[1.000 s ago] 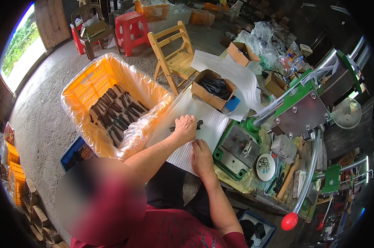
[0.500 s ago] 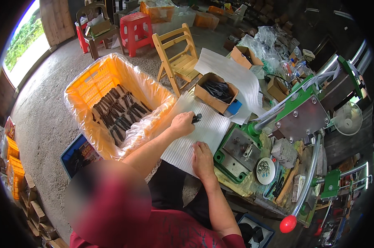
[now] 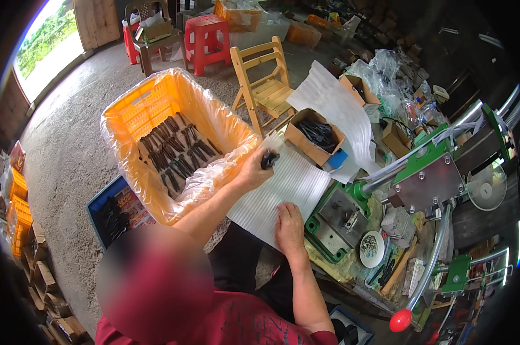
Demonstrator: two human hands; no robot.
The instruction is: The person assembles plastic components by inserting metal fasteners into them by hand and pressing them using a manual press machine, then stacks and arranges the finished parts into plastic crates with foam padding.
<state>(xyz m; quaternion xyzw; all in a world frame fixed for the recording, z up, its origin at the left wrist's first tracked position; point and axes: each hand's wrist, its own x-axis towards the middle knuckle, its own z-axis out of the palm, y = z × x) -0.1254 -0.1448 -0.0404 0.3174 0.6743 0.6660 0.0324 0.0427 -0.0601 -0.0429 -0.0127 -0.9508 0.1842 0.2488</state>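
Note:
My left hand (image 3: 256, 171) is closed around small black pieces (image 3: 269, 158), whose exact kind I cannot make out. It is above the left edge of a white ribbed foam sheet (image 3: 288, 187), close to the lined crate. My right hand (image 3: 290, 227) rests with its fingers stretched out on the sheet's right side, holding nothing. Beyond the sheet, an open cardboard box (image 3: 294, 137) contains many black pieces. To the left, a yellow crate (image 3: 134, 118) lined with clear plastic holds rows of dark, slender pieces (image 3: 171, 150).
Right of the sheet stands a green hand press (image 3: 323, 236) with a red-knobbed lever (image 3: 400, 320). A white bowl (image 3: 372, 249) of small bits is beside it. A wooden folding chair (image 3: 268, 92) stands beyond the crate; a blue bin (image 3: 102, 201) sits at its left.
The whole view has shifted, with the surroundings now farther right. Relative to the sheet, my left hand has moved left toward the crate, still gripping the black pieces. My right hand stays on the sheet.

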